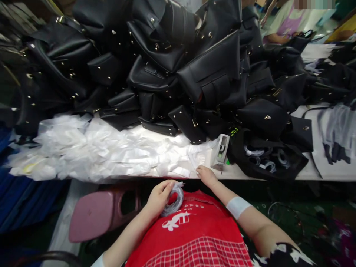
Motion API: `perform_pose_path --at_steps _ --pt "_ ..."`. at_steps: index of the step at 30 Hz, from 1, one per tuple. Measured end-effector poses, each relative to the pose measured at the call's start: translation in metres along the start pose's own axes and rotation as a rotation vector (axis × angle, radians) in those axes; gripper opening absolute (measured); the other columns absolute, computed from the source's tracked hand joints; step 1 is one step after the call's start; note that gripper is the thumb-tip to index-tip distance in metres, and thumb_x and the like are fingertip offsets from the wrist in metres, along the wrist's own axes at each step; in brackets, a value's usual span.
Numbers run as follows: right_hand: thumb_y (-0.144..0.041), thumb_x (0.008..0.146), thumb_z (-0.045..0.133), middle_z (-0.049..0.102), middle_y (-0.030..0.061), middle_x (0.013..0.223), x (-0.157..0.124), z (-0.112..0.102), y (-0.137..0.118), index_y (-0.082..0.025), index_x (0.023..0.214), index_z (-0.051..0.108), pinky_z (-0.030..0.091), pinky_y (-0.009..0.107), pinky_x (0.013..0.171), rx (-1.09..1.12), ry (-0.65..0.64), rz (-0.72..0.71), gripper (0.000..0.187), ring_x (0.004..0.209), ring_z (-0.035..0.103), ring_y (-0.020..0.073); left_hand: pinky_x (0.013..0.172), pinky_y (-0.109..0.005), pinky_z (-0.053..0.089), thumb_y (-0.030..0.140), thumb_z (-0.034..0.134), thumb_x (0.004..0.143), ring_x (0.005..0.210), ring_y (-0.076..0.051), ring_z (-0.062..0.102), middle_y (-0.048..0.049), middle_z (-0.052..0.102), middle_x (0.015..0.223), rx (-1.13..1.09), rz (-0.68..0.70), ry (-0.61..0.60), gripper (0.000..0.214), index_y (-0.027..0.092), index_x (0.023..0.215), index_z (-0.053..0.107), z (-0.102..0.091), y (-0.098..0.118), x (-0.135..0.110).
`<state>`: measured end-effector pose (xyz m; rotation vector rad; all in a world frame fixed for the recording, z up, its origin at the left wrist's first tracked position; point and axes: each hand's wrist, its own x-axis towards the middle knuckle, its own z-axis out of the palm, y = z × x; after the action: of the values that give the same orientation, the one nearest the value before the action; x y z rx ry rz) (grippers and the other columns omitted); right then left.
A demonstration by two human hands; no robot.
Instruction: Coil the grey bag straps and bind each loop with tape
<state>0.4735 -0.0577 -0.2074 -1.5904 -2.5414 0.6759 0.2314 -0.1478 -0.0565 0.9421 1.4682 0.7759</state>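
Note:
My left hand [159, 197] is closed around a coil [176, 203] of greyish, plastic-looking strap, held in front of the red apron [205, 218]. At the table's front edge, my right hand [207, 175] has its fingers pinched on a thin white plastic piece [193, 160]; its fingertips are partly hidden. A spread heap of thin white plastic bags [111, 152] covers the table to the left of that hand. Just beyond it stands a small grey-white tape dispenser [221, 152].
Black handbags [167, 55] with gold fittings are piled high along the back. More coils [268, 166] lie in an open black bag [297, 165] on the right, near grey plastic-wrapped straps [338, 129]. A pink stool [91, 215] is below left. Another person [289, 22] works behind.

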Motion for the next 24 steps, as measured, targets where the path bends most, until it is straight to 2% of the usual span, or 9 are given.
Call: perform_pose_path --at_steps 6,12,17,21,24 --pt "-0.017 0.077 0.067 0.061 0.0050 0.107 0.003 0.014 0.012 -0.019 0.095 0.069 0.048 0.023 0.078 0.164 -0.097 -0.024 0.018 0.082 0.061 0.0134 0.051 -0.023 0.039 0.053 0.057 0.080 0.052 -0.014 0.054 -0.0022 0.067 0.061 -0.061 -0.041 0.036 0.044 0.014 0.093 0.072 -0.009 -0.005 -0.002" --pt "-0.016 0.077 0.064 0.060 0.0064 0.107 0.007 0.016 0.015 -0.018 0.097 0.070 0.049 0.024 0.076 0.275 -0.116 -0.008 0.021 0.076 0.059 0.0122 0.056 -0.025 0.043 0.054 0.056 0.080 0.060 -0.018 0.060 -0.0033 0.068 0.061 -0.051 -0.011 0.051 0.044 0.015 0.092 0.073 -0.014 -0.004 0.000" --pt "-0.017 0.075 0.066 0.061 0.0067 0.104 0.010 0.015 0.021 -0.018 0.098 0.071 0.049 0.025 0.073 0.340 -0.144 -0.010 0.023 0.073 0.059 0.0122 0.056 -0.026 0.044 0.053 0.057 0.080 0.059 -0.017 0.060 -0.0031 0.068 0.061 -0.045 -0.019 0.056 0.044 0.014 0.092 0.073 -0.015 -0.004 0.003" --pt "-0.018 0.074 0.066 0.063 0.0080 0.102 0.016 0.014 0.027 -0.016 0.095 0.072 0.049 0.026 0.073 0.364 -0.174 -0.025 0.022 0.077 0.061 0.0144 0.056 -0.025 0.043 0.053 0.057 0.080 0.058 -0.017 0.059 -0.0033 0.068 0.061 -0.041 -0.020 0.065 0.044 0.014 0.093 0.073 -0.014 -0.003 0.005" --pt "-0.019 0.075 0.066 0.065 0.0074 0.101 0.022 0.013 0.031 -0.018 0.088 0.073 0.048 0.028 0.080 0.370 -0.208 -0.065 0.015 0.086 0.062 0.0172 0.056 -0.026 0.043 0.053 0.057 0.080 0.059 -0.017 0.059 -0.0028 0.067 0.060 -0.036 -0.019 0.072 0.044 0.014 0.093 0.073 -0.013 -0.002 0.006"
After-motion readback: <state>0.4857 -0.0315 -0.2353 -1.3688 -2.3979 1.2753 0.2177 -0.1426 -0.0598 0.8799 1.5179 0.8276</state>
